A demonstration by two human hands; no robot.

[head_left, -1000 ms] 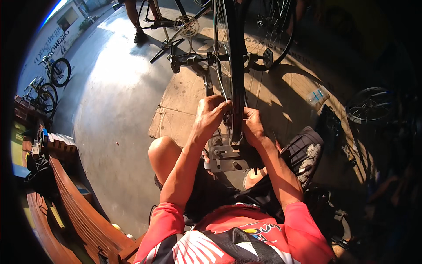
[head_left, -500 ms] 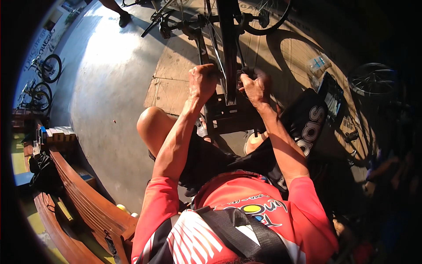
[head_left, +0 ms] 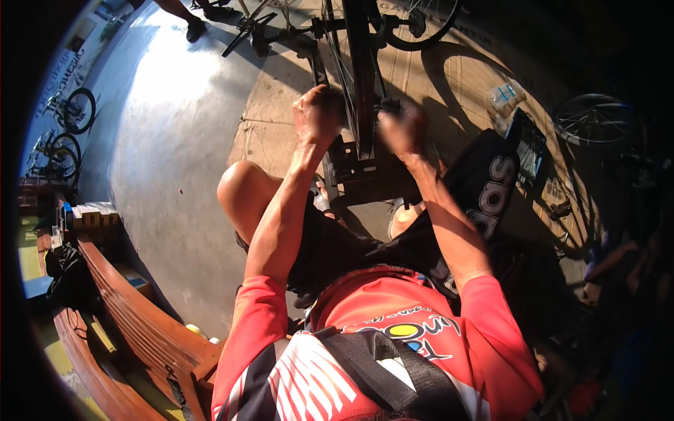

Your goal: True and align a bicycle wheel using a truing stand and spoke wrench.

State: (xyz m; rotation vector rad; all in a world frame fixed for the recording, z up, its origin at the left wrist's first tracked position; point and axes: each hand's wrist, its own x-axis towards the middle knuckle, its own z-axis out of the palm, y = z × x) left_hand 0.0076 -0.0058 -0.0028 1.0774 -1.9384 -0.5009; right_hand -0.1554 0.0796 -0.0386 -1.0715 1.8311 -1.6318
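In the head view, a bicycle wheel (head_left: 362, 84) stood edge-on, a metal stand (head_left: 368, 184) at its near end. Just left of the wheel was the left hand (head_left: 317, 118), just right the right hand (head_left: 402, 128), both too blurred to tell their grip.

Red shirt (head_left: 365, 302), black strap (head_left: 368, 349), black shorts (head_left: 337, 247)

- Tyre (head_left: 363, 105) in front of us: black rubber, dull and matt.
- Stand (head_left: 368, 192) beneath it: dark metal, by the look of it.
- Cardboard (head_left: 270, 119): brown paper board, matt, stained.
- Floor (head_left: 158, 161): hard and smooth, glossy where sun hits.
- Bench (head_left: 144, 309) over there: varnished wood, shiny.
- Shirt (head_left: 372, 298): soft red cloth.
- Strap (head_left: 421, 382): black woven webbing.
- Packet (head_left: 507, 95): clear, shiny plastic.
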